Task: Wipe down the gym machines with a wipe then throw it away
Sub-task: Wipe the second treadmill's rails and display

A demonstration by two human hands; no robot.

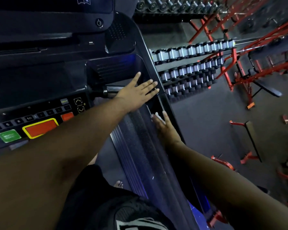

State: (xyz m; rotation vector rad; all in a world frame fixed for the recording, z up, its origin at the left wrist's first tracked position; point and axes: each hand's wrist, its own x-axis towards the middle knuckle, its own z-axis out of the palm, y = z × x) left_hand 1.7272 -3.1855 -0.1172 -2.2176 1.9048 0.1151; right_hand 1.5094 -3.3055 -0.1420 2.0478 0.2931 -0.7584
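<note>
Wipe [158,116] under the flat right-hand fingers [165,116] on the treadmill rail [158,103]; left-hand fingers [150,85] spread wide.

Your black treadmill console [40,67] carries a green rectangular button [9,135] with pale lettering, and beside it a red rectangular button [40,128] ringed in yellow. A smaller orange-red button [67,116] sits further along. The grey ribbed side rail [136,146] shows fine parallel stripes. Out on the dark grey floor [206,117], bright red metal frames [231,77] hold black-and-silver dumbbells [189,72].
</note>
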